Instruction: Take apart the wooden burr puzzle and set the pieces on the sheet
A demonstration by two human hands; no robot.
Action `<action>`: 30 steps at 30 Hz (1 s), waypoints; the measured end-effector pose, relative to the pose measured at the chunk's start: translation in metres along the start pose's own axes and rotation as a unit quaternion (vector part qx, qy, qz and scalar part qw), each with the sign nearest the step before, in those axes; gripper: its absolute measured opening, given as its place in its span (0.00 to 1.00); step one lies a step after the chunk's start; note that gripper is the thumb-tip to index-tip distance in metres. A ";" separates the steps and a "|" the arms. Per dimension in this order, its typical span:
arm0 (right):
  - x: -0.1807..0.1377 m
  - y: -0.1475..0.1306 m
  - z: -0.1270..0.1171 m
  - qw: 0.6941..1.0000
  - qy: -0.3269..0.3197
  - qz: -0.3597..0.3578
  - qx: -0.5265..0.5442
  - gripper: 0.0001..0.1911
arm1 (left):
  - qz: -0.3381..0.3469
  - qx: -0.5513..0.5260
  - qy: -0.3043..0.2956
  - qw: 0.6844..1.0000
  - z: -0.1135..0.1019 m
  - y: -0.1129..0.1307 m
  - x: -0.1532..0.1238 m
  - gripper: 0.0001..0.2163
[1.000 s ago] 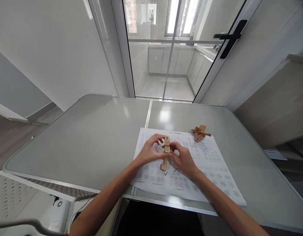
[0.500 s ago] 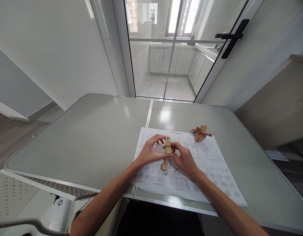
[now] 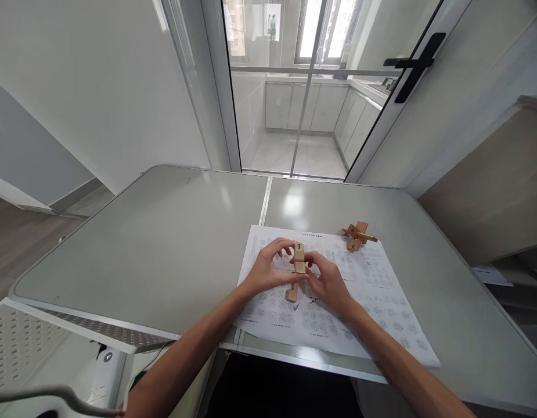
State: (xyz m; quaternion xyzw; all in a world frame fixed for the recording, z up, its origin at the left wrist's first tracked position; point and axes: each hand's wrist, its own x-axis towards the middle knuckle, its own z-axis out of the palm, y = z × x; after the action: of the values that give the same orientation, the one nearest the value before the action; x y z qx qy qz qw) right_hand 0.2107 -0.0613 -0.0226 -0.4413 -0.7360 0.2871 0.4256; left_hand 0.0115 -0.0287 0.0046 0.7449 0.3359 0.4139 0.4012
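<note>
Floor (image 3: 7, 244): brown, wood-look, far left. Wall (image 3: 98, 87): pale, plain, rising behind the left end of the counter. Rack (image 3: 15, 342): white, perforated, lower left, below counter level. Device (image 3: 106, 371): white, one round dark button, beside a thin cable. Counter (image 3: 133, 244): grey-green, rounded corners, pale seam running front to back. Door (image 3: 268, 148): glazed, grey-framed, beyond the counter's far edge; cabinets and windows visible through it. Sheet (image 3: 381, 296): white, printed with rows of small diagrams, lying across the seam and the right part of the counter. Left hand (image 3: 270, 270): above the sheet, thumb and fingers clamped about the block. Piece (image 3: 292, 293): light wood, notched, below the block; whether joined to it, cannot tell. Block (image 3: 299, 261): light wood, upright between the two hands, numeral 3 at its top. Right hand (image 3: 327, 278): fingertips closed on the block's right side. Cluster (image 3: 356, 238): darker wood, interlocked, numerals on its faces, at the sheet's far right corner, well apart from the hands. Handle (image 3: 418, 64): black, on the door's right frame.
</note>
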 end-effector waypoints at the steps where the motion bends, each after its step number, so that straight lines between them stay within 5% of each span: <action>1: 0.000 0.000 0.000 1.000 0.003 -0.004 -0.006 0.08 | 0.000 0.003 0.003 1.000 0.000 0.000 0.000 0.29; 10: 0.002 -0.001 0.009 0.994 -0.019 0.044 0.102 0.13 | 0.012 0.026 0.056 0.998 0.005 -0.001 0.000 0.26; 15: 0.002 0.000 0.013 0.987 -0.031 0.049 0.149 0.19 | 0.043 0.018 0.039 0.998 0.005 0.000 0.000 0.28; 30: 0.003 -0.005 0.008 0.980 -0.042 0.074 0.181 0.12 | 0.003 -0.008 -0.009 1.000 0.003 0.003 0.000 0.28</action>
State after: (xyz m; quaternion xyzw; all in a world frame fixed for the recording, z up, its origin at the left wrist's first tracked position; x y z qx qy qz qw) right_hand 0.2005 -0.0610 -0.0208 -0.3978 -0.6547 0.4642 0.4445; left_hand 0.0146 -0.0316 0.0063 0.7464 0.3270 0.4113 0.4085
